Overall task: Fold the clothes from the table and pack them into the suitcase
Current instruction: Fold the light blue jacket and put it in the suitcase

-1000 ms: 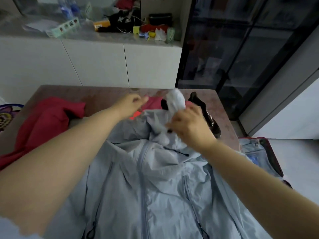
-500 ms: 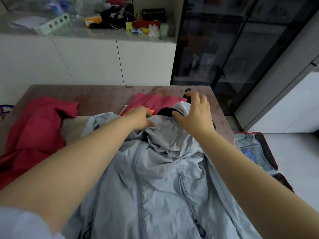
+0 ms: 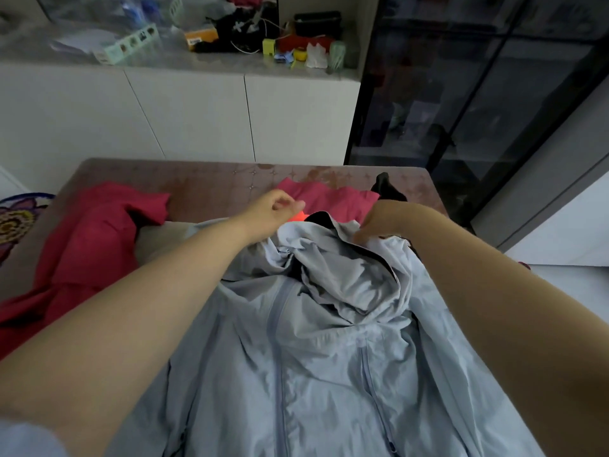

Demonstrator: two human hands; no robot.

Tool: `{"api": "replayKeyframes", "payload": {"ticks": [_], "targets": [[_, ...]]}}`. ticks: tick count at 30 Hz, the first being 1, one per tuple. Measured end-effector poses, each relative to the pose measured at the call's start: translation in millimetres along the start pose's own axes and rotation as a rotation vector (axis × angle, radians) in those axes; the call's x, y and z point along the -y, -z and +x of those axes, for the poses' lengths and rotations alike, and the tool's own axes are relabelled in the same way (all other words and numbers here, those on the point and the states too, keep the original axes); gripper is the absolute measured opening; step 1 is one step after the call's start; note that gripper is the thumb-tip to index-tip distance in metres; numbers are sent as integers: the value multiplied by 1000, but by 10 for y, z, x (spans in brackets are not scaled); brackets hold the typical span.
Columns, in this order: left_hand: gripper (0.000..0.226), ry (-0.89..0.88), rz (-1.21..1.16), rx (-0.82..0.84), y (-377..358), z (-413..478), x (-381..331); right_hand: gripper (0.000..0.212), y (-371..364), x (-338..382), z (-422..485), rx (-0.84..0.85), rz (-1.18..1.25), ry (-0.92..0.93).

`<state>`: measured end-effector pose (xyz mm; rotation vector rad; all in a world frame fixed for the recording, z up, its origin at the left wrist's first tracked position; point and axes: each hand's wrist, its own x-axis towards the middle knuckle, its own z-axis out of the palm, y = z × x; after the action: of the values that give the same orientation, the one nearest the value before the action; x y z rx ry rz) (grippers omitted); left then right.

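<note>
Nearest the viewer, a light blue-grey jacket (image 3: 316, 357) lies front-up on the table (image 3: 204, 183). It covers most of the near surface, with its centre zip running away from the viewer. Both bare forearms reach out over it.

The jacket's hood (image 3: 349, 278) is bunched in loose folds at the far end of the garment.

The right hand (image 3: 379, 221) is bent down at the wrist over the hood's far right rim. Its fingers (image 3: 361, 237) curl onto the fabric and pinch that edge.

The left hand (image 3: 275, 211) is held just beyond the jacket's far left shoulder. Its fingers are loosely curled with the thumb close to them, and nothing is seen in its grasp.

A red garment (image 3: 82, 245) lies crumpled on the left of the table, with a patch of beige fabric (image 3: 158, 239) between it and the jacket.

Beyond the hands, a pink-red garment (image 3: 329, 197) lies flat, and a small bright orange patch (image 3: 298, 217) shows at its near edge. A black item (image 3: 387, 189) sits just right of it, but its nature cannot be determined.

A patterned rug (image 3: 16, 219) shows at the left edge.

Farther back stand white cabinets (image 3: 197, 120) under a cluttered counter (image 3: 230, 61). A dark glass-fronted unit (image 3: 478, 94) stands to the right.
</note>
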<state>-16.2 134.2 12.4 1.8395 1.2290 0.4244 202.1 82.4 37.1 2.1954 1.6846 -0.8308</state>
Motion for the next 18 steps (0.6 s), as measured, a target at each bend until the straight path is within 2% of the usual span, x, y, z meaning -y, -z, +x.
{"api": "replayKeyframes", "payload": {"ticks": [2,4,7,9,11,12,14,16,18], "targets": [[53,105,14,-11,-30,80,40,25,105,-52,-29,-1,-39,76],[66,174,143,163,-50,150,73,32,245,-78,-39,-36,-97,130],[43,122,380,427,-119,208,15,33,493,-142,-66,-23,-222,121],[41,140,412,450,-178,284,-24,33,618,-196,-98,23,-305,81],[46,143,334,354,-212,410,-48,28,687,-223,-76,-3,-307,47],[49,130,266,251,-216,491,-55,19,694,-230,-38,-77,-288,42],[58,127,47,15,-179,648,-85,2,690,-248,60,-367,-184,15],[61,101,-188,-199,-68,752,-176,12,682,-269,110,-753,114,-9],[55,43,-327,-378,107,803,-300,20,694,-286,58,-1049,474,118]]}}
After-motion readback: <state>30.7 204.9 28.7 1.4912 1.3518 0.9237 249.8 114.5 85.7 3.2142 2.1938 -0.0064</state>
